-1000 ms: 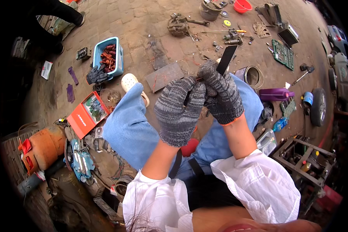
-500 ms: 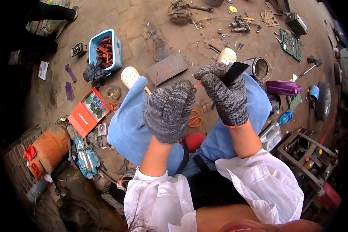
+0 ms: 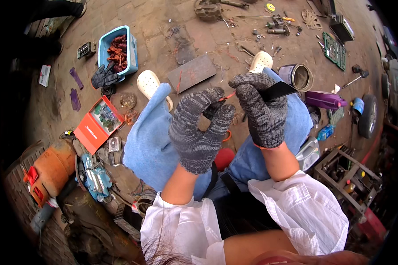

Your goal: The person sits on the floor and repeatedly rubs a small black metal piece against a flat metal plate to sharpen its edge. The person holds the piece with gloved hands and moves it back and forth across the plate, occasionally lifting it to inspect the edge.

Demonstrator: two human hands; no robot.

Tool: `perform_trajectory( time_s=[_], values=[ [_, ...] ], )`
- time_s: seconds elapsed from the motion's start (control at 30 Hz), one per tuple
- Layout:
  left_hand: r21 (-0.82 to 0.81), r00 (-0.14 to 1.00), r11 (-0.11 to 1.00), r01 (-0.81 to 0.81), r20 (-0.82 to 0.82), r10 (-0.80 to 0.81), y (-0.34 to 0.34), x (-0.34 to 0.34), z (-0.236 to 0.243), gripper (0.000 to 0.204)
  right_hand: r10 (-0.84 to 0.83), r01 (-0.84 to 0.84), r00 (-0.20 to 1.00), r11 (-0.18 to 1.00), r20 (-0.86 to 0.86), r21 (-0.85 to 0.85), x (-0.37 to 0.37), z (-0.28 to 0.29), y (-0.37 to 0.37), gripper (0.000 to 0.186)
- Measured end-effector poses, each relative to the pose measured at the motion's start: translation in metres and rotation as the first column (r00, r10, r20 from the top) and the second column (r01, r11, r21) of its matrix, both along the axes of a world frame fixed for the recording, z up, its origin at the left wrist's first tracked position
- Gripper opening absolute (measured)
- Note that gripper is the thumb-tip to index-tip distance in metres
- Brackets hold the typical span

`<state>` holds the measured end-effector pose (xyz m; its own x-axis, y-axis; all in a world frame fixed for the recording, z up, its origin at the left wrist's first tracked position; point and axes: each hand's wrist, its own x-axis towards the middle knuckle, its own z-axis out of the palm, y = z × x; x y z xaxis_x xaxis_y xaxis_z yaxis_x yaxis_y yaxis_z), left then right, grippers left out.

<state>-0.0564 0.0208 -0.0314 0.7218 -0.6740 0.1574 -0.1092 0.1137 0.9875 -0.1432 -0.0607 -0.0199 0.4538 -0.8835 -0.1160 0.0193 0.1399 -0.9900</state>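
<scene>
Reddish wire [image 3: 227,96], a short thin piece, spans the gap between two gloved hands, just right of the middle of the frame and above its centre. Left hand [image 3: 191,132] has its thumb standing apart from the curled forefinger; the wire meets the fingertips, but whether they clamp it I cannot tell. Right hand [image 3: 265,112] has its fingers closed on a flat black blade [image 3: 280,90] that points right, the wire's other end at their tips. Beyond the hands, a grey plate [image 3: 191,73] lies on the ground [image 3: 154,48], between two cream clogs [image 3: 262,62]. Upper left, a light-blue tub [image 3: 132,59] holds reddish-brown scrap [image 3: 118,54], a grey glove [image 3: 104,77] over its edge. At right, an open tin [image 3: 287,73] stands near a purple container [image 3: 325,100].
</scene>
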Motion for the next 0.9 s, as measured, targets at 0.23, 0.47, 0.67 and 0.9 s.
perform_trajectory(
  time_s=[0.23,0.47,0.67,0.9],
  values=[
    [0.107,0.981,0.994,0.013,-0.196,0.008,0.011,0.003,-0.009,0.015,0.098,-0.106,0.991,0.99,0.086,0.094,0.009,0.0,0.006,0.019],
    [0.141,0.906,0.988,0.064,-0.424,0.002,0.014,0.011,-0.006,0.014,0.075,-0.054,0.988,0.987,-0.138,0.149,0.012,0.004,0.005,0.024],
    [0.151,0.83,0.976,0.157,-0.556,-0.047,0.015,0.016,0.0,0.013,0.051,-0.036,0.994,0.987,-0.092,0.159,0.012,0.001,0.003,0.022],
    [0.072,0.687,0.976,0.208,-0.721,-0.093,0.014,0.021,-0.002,0.014,0.095,-0.081,0.992,0.983,-0.08,0.163,0.01,-0.004,0.002,0.018]
  ],
)
